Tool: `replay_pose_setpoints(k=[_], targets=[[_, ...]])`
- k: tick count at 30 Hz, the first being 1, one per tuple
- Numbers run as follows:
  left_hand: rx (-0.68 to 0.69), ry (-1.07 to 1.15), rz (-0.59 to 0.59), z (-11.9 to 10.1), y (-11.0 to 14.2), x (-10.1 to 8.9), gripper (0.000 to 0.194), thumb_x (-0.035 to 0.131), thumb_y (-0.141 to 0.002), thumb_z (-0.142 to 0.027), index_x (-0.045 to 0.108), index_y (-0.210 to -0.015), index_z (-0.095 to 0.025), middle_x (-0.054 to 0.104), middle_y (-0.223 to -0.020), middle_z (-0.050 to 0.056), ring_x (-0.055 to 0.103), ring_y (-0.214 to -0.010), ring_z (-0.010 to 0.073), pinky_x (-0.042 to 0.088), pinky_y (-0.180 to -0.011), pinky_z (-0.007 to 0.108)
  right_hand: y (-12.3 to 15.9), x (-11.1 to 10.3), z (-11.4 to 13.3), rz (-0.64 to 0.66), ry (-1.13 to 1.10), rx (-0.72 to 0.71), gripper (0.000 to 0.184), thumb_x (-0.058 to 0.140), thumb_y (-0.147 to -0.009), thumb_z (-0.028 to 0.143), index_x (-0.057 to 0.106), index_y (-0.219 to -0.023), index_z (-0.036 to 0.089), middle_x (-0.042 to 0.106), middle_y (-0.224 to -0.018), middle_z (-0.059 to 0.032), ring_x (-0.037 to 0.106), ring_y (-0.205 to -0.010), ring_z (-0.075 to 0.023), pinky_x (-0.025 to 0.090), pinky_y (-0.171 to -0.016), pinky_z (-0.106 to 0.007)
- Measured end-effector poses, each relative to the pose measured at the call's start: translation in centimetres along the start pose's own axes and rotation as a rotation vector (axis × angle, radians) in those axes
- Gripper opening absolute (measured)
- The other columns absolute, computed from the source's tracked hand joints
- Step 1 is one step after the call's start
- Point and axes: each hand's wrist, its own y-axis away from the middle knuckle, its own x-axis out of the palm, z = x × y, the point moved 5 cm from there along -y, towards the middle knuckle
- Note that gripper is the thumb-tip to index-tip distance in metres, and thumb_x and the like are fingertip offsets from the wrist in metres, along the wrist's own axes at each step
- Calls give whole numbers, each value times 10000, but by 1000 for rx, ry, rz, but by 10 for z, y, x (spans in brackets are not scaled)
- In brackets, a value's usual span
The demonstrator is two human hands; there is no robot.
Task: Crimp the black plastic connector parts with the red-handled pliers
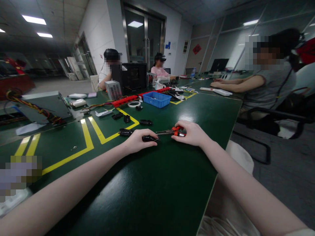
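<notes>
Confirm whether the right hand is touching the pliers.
Touching. The head view shows the right hand gripping the pliers by their red handles, fingers and thumb around them.

A green table (157, 196) spreads under everything, its top marked with yellow tape (69, 160) in angled lines. Seen from the near side, small black pieces (146, 122) lie between eleven and twelve o'clock, with a white ring (134, 104) beyond most of them. A blue bin (157, 101) sits at twelve, beside a red strip (125, 101) (partly hidden by the bin). At ten-thirty rests a metal box (44, 103) trailing coloured wires (40, 109); a long white object (216, 91) lies at one o'clock
</notes>
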Motion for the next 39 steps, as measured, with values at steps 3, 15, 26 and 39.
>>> replay_pose_setpoints(k=[3, 15, 26, 39], targets=[[50, -17, 23, -4, 0, 2, 214, 686, -824, -310, 702, -999, -190, 693, -1079, 68, 648, -1003, 194, 497, -940, 354, -2, 4, -6, 6, 39, 14, 441, 621, -741, 591, 610, -938, 196, 636, -903, -67, 578, -789, -214, 400, -660, -311], [-24, 7, -12, -2, 2, 0, 371, 728, -779, -320, 594, -1090, -168, 687, -1073, 70, 652, -1010, 198, 497, -936, 350, 0, 10, 54, -12, 94, -450, 331, 471, -919, 291, 567, -1228, 220, 626, -1122, -104, 574, -1003, -230, 428, -876, -409], [-47, 70, -48, -3, 2, -4, 412, 743, -773, -311, 558, -1109, -161, 699, -1062, 81, 655, -996, 206, 490, -884, 325, 7, 18, 66, -58, -42, -530, 280, 417, -960, 254, 644, -1114, 196, 691, -1000, -84, 638, -865, -183, 500, -735, -326], [-27, 17, -39, -5, 1, -4, 302, 737, -778, -324, 656, -1017, -157, 698, -1022, 60, 656, -954, 191, 507, -897, 330, 1, 12, 55, -78, -297, -335, 209, 420, -951, 239, 617, -1000, 188, 670, -936, -68, 638, -843, -169, 505, -733, -308]])
